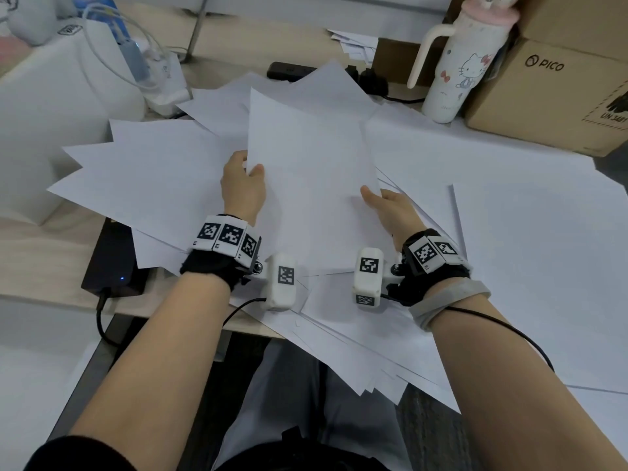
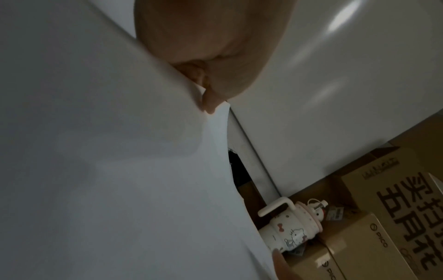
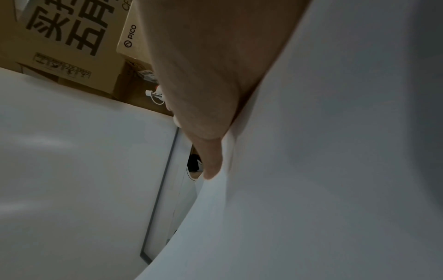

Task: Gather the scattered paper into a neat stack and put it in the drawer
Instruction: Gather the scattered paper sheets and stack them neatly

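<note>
Head view: left hand (image 1: 242,185) and right hand (image 1: 390,207) each pinch a side edge of a lifted paper bundle (image 1: 309,171) above scattered sheets (image 1: 492,198) covering the desk (image 1: 44,253). Left wrist view: thumb (image 2: 210,98) presses the bundle's edge. Right wrist view: thumb (image 3: 210,163) clamps the edge likewise.

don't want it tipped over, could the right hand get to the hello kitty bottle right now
Probably not yet: the right hand grips the raised sheets together with the left hand. The path to the Hello Kitty bottle looks open.
</note>
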{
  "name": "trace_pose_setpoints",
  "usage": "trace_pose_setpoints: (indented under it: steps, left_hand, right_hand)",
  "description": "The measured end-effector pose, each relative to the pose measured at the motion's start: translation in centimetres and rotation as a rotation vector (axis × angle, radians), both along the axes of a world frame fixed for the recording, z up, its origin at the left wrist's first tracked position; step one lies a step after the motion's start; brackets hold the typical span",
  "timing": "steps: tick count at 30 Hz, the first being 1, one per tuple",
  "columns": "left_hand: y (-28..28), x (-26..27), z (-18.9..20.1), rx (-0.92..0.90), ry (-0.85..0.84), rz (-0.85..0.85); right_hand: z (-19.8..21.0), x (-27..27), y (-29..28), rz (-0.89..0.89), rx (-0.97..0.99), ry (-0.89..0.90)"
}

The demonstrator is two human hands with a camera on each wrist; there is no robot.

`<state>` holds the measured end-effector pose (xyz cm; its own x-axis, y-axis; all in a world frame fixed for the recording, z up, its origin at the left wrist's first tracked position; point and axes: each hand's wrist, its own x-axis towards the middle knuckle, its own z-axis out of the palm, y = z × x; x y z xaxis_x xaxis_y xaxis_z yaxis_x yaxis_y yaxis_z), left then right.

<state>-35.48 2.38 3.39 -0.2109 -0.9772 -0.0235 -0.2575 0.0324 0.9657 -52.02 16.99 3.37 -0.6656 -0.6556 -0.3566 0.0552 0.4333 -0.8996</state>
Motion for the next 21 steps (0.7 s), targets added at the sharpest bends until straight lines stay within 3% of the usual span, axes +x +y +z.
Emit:
trace_pose_setpoints:
  steps: [4, 8, 12, 15, 17, 21]
  left_hand:
    - [0.9, -1.0, 0.0, 0.058, 0.005, -0.05]
    - [0.7, -0.6, -0.1, 0.093, 0.01, 0.04]
    - [0.0, 1.4, 0.1, 0.106, -0.332, 0.132]
    - [0.3, 3.1, 0.5, 0.157, -0.538, 0.09]
    - [0.5, 3.9, 0.2, 0.132, -0.593, 0.019]
    - [0.5, 4.8, -0.4, 0.095, -0.531, -0.051]
  right_hand:
    - [0.1, 0.1, 0.3, 0.051, -0.019, -0.02]
    - [0.3, 0.2, 0.3, 0.071, -0.032, 0.003]
    - [0.5, 0.3, 0.3, 0.081, -0.007, 0.029]
    - [0.6, 0.3, 0.5, 0.076, 0.008, 0.034]
    - [0.7, 0.4, 0.9, 0.05, 0.005, 0.03]
    - [0.7, 0.8, 2.1, -0.028, -0.023, 0.023]
